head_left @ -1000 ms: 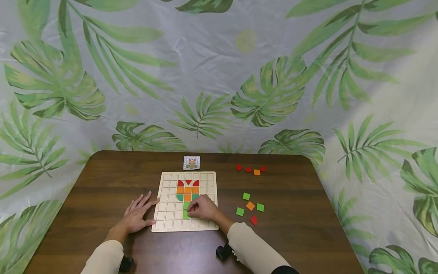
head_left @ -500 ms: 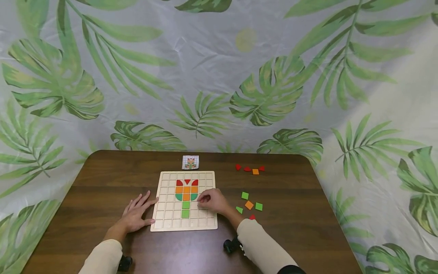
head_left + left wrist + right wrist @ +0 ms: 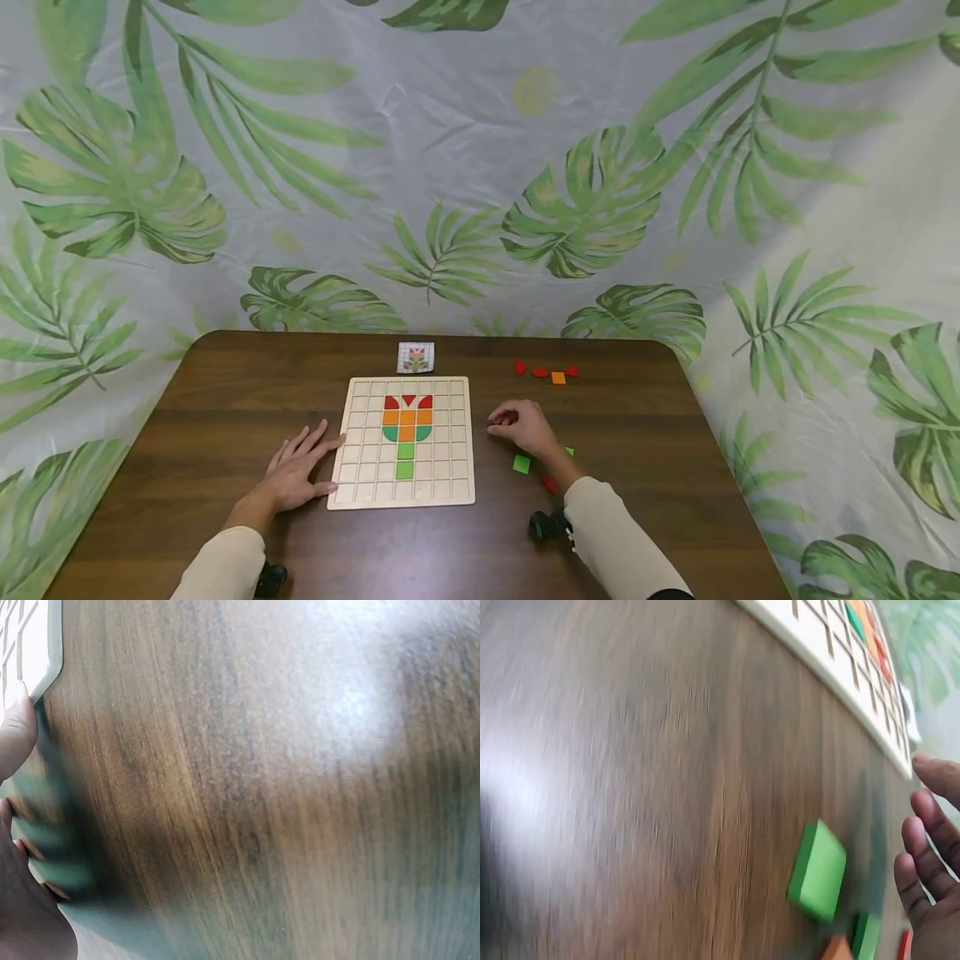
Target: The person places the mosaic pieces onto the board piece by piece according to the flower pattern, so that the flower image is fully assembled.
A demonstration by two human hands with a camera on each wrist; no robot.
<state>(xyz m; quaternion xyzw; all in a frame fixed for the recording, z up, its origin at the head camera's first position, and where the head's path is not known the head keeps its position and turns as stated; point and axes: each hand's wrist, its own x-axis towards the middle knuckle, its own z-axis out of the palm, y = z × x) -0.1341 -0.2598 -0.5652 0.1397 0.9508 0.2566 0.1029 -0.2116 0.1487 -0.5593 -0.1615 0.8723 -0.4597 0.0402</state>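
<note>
A pale wooden grid board (image 3: pixel 453 493) lies on the table, with red, orange and green tiles set in it as a tulip-like flower; two green squares (image 3: pixel 405 461) form its stem. My left hand (image 3: pixel 295 475) rests spread at the board's left side; in the left wrist view its thumb (image 3: pixel 21 731) touches the board's corner. To the right of the board is my right hand (image 3: pixel 525 427), fingers loosely bent and nothing visible in them. Below it in the head view lies a loose green square (image 3: pixel 521 464). The hand and wrist partly hide another green tile (image 3: pixel 568 451) and a red piece (image 3: pixel 550 483).
Behind the board lies a small printed pattern card (image 3: pixel 416 358). Several red pieces (image 3: pixel 540 372) and an orange square (image 3: pixel 558 378) sit at the table's back right. A leaf-patterned cloth (image 3: pixel 450 167) hangs behind the table (image 3: pixel 247 400).
My right hand has moved right, from over the stem tiles to off the board, above the loose tiles. Both stem squares are now uncovered. The left hand stays in place.
</note>
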